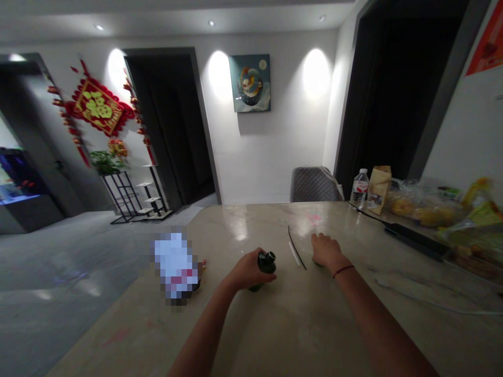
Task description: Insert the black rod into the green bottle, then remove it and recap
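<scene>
My left hand [245, 272] is wrapped round a small dark green bottle [267, 262] above the tabletop. The bottle's narrow neck points up with no cap on it. To the right, my right hand [326, 250] rests low at the table with its fingers curled; a dark bit shows under it, and what it holds, if anything, is hidden. Between the two hands lie a thin black stick [297, 248] and a shorter white stick [294, 253], side by side on the marble-look table [291, 324].
A blurred-out bright screen [175, 262] stands on the left. Along the right are a water bottle [359, 189], a paper bag [379, 188], a black power strip [414, 241], plastic-wrapped food [424, 207] and a white cable [432, 307]. A grey chair [315, 184] stands behind the table.
</scene>
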Demonstrator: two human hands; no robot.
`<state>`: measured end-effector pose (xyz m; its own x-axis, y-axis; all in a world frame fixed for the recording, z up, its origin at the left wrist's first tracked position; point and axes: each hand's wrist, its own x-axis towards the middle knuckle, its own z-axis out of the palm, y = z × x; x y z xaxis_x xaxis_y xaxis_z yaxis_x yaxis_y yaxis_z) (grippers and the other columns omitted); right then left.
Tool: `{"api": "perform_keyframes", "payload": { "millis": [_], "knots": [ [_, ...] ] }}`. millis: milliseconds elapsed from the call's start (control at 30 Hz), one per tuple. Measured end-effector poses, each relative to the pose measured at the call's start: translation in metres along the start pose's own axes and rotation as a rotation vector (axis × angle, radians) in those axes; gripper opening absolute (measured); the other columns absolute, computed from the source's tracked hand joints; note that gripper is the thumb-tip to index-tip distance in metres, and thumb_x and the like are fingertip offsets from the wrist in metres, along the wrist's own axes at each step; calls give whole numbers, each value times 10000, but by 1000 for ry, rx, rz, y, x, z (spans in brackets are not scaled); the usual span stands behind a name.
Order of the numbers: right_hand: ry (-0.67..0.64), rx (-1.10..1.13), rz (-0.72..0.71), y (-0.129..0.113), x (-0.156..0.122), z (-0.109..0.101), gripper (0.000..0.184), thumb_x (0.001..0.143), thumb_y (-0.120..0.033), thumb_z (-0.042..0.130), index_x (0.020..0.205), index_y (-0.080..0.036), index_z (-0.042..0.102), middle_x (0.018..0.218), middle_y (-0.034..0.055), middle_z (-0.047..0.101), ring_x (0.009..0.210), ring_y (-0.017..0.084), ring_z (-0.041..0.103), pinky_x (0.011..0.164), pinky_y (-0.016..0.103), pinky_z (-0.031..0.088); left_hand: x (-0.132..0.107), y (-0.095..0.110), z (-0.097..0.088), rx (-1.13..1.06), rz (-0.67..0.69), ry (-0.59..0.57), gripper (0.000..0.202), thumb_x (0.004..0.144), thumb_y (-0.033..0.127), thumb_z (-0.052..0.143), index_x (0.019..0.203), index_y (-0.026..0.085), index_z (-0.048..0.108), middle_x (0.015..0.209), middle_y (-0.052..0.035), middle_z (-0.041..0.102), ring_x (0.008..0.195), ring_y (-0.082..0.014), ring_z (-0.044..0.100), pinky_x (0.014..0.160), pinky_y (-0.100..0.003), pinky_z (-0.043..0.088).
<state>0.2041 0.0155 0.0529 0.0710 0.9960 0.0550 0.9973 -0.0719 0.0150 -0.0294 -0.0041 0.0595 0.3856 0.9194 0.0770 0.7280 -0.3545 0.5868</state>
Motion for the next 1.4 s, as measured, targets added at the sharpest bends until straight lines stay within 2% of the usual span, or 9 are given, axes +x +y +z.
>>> {"api": "perform_keyframes", "payload": {
  "millis": [133, 233, 400, 667, 900, 1067, 1200, 1300, 1400],
  "knots": [
    [106, 30, -146, -14, -1, -2, 285, 750, -190, 495, 1000, -80, 576, 1048, 197, 566, 1015, 281, 509, 826, 363, 385, 0, -1, 0, 3, 2, -3, 450, 528, 384, 674, 907, 188, 531, 854, -24, 622, 776, -173, 561, 675, -255, 411],
    [82, 62, -234, -28, -3, -1, 272, 757, -254, 512, 924, -74, 628, 977, 210, 609, 992, 294, 532, 815, 371, 397, 0, 0, 0, -5, 7, 0, 447, 529, 388, 674, 902, 186, 534, 852, -21, 625, 781, -172, 561, 672, -250, 410],
    [-82, 81, -180, -43, -11, 2, 283, 719, -206, 547, 949, -71, 642, 976, 231, 629, 913, 308, 596, 727, 370, 441, 0, 2, 0, -5, -8, 0, 455, 522, 392, 675, 905, 185, 540, 845, -19, 629, 778, -174, 565, 679, -253, 411],
    [-83, 64, -152, -42, -9, 7, 287, 726, -98, 474, 956, -73, 644, 982, 229, 631, 929, 305, 598, 730, 391, 435, -1, 1, 0, -8, 0, 11, 453, 524, 388, 674, 908, 186, 540, 857, -22, 630, 789, -180, 567, 682, -254, 410],
    [-31, 141, -127, -37, -7, 1, 239, 693, -201, 557, 899, -108, 633, 953, 196, 639, 880, 292, 608, 688, 360, 440, -1, -1, 0, -16, 11, 10, 455, 531, 404, 667, 911, 188, 539, 860, -18, 625, 786, -177, 564, 677, -251, 409],
    [138, 478, -181, -32, 0, -8, 135, 691, -193, 521, 787, -168, 612, 797, 73, 660, 751, 188, 608, 641, 278, 430, -1, -1, 0, -2, -2, 14, 459, 526, 404, 667, 910, 187, 541, 848, -20, 623, 776, -177, 560, 672, -254, 404],
    [270, 879, -260, -30, 8, -14, 133, 701, -236, 527, 764, -147, 602, 711, 47, 636, 663, 133, 579, 629, 244, 440, 0, -1, 1, -13, 1, 5, 449, 530, 391, 667, 907, 185, 537, 847, -18, 621, 772, -172, 558, 672, -252, 403],
    [296, 1132, -270, -26, 12, -17, 194, 685, -308, 554, 759, -134, 601, 692, 43, 621, 627, 127, 561, 580, 244, 448, 0, -1, 1, -17, 1, -2, 447, 529, 390, 670, 905, 185, 539, 852, -20, 622, 775, -173, 558, 678, -254, 406],
    [250, 1316, -276, -20, 14, -19, 259, 657, -367, 582, 762, -130, 604, 655, 30, 602, 588, 123, 543, 494, 227, 424, 0, -1, 0, -22, -7, 1, 450, 524, 389, 674, 904, 185, 544, 859, -25, 626, 776, -176, 559, 681, -257, 410]
  ]
}}
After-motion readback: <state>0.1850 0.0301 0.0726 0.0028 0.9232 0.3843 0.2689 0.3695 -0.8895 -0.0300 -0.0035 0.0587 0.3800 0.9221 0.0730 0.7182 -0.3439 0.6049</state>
